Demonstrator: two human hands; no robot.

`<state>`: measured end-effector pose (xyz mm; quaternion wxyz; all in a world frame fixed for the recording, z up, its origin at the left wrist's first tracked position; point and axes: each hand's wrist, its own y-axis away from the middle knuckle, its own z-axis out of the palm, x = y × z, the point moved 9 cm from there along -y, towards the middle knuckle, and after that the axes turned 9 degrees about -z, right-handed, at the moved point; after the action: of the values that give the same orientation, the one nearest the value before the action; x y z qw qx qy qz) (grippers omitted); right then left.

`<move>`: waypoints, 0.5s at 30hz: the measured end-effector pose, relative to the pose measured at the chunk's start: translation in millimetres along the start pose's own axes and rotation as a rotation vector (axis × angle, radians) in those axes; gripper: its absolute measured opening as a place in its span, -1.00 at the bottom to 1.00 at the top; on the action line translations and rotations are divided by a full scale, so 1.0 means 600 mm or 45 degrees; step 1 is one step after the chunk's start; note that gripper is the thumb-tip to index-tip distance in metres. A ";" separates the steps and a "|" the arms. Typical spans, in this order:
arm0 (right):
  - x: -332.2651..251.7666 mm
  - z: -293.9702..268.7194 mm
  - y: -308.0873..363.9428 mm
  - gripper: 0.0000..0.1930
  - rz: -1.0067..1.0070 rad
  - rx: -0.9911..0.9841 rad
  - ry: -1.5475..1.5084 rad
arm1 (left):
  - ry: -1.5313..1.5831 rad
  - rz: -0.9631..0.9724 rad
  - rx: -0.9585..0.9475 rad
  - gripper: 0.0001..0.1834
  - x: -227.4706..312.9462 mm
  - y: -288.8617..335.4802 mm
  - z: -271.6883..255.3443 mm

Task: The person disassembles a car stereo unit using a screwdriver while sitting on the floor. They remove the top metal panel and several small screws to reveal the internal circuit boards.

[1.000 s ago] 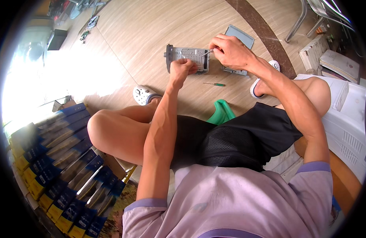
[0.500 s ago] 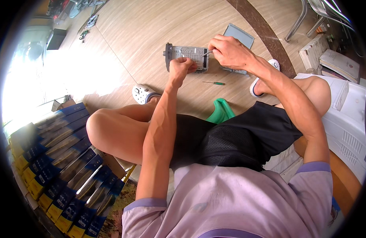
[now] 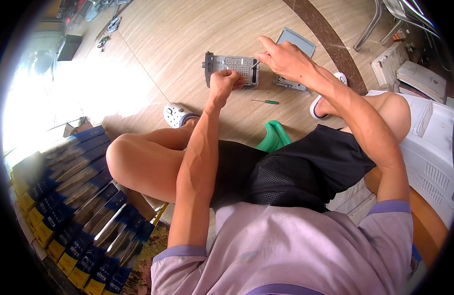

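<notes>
On the floor ahead lies a grey metal electronic unit [image 3: 233,64] with a perforated top and a dark panel at its left end. My left hand [image 3: 224,84] is over its near side, thumb and fingers pinched together; what they grip is hidden. Beyond its right end, my right hand [image 3: 284,60] holds a thin grey metal tool [image 3: 255,64], its tip at the unit's right edge. The index finger is raised off the tool, whose exact kind is too small to tell. A small screwdriver with a green handle [image 3: 271,102] lies nearer to me.
A grey vented metal cover [image 3: 299,43] and another metal part [image 3: 292,84] lie under and beyond my right hand. A green curved object [image 3: 274,136] is between my legs. Boxes [image 3: 84,196] are stacked at left; a white appliance [image 3: 428,142] and a metal chair [image 3: 384,24] stand right.
My right hand has shifted slightly left and its index finger has lifted and straightened. The tool now shows shorter and more upright. My left hand is nearly unmoved.
</notes>
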<state>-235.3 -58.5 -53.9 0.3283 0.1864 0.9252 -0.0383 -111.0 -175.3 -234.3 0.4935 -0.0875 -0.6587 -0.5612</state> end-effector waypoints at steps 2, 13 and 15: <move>-0.001 0.003 -0.003 -0.66 0.051 -0.070 0.126 | -0.023 0.007 0.002 -0.80 0.003 0.000 0.000; -0.020 0.012 -0.034 -0.74 -0.390 -0.014 0.258 | -0.022 0.003 -0.018 -0.78 0.005 -0.002 0.009; -0.040 0.020 -0.030 -0.74 -0.581 -0.015 0.330 | -0.017 0.012 0.000 -0.78 0.007 0.001 0.007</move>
<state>-217.6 -85.5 -49.3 0.1911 -0.0256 0.9778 -0.0819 -114.9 -173.7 -230.0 0.4919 -0.0944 -0.6615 -0.5582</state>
